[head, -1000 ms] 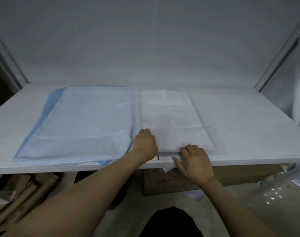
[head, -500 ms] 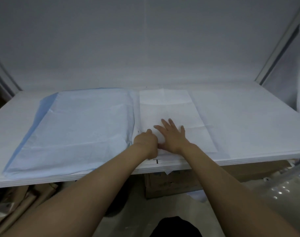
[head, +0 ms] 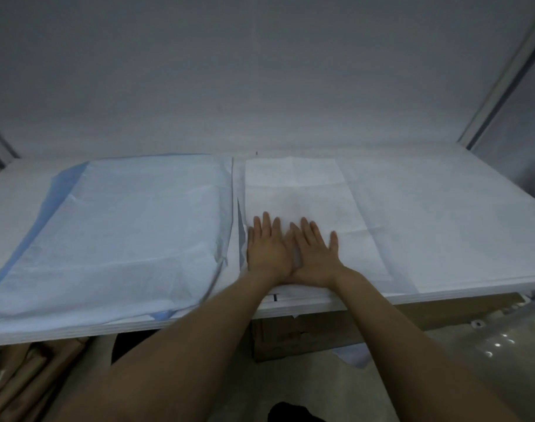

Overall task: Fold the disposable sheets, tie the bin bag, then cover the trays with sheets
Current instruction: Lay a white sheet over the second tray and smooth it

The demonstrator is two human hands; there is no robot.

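Folded white sheet [head: 299, 190] at the centre of the frame, with both hands laid flat upon it. We read the view from the lower edge upward.

At the bottom centre we see a dark shape [head: 293, 413] that we cannot identify. Two bare forearms [head: 181, 354] rise from the lower corners and converge toward the middle. Under the table [head: 442, 295] a brown cardboard box [head: 305, 333] sits at centre, flattened cardboard [head: 22, 373] lies at the lower left, and clear plastic film [head: 503, 348] with bright reflections fills the lower right. The table's white front edge runs across the frame just above these.

On the tabletop the left hand [head: 266, 251] and the right hand [head: 316, 254] lie palm down on the near part of the white sheet. Their fingers are straight and slightly spread, gripping nothing, and the inner edges of the two hands touch. The white sheet stretches away from the hands toward the wall, crossed by crease lines.

Just beside it, in the left half of the frame, we find a larger blue sheet [head: 123, 233] lying flat, its near edge reaching the table's front edge. A darker blue strip shows along its left side.

Beyond, a plain grey wall [head: 260, 86] fills the upper frame, and a metal upright [head: 503, 71] slants through the upper right corner.
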